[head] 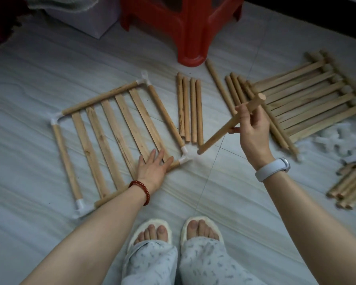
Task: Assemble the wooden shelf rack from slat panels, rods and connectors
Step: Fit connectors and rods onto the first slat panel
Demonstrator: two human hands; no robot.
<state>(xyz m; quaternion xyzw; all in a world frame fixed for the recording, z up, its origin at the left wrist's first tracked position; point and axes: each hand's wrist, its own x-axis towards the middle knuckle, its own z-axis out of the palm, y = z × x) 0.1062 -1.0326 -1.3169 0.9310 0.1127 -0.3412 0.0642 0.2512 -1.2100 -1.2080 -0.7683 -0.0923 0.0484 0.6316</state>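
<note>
Left hand [152,165] spread flat, pressing the near right corner of the slat panel [115,136] on the floor [214,202], beside a white connector [185,157]. Right hand [251,128] pinching 1 rod [230,123] mid-length, tilted. Probably light, stiff, smooth; best gripped near the lower end when seating it.

Framed slat panel [115,128]: one, with five slats and four white corner connectors [185,156]. Loose rods in row [190,109] beside it: four. Rod [230,124] held in right hand [253,128]: one. Red stool [185,27]: one. Stacked panels [308,99] at right: count unclear.
</note>
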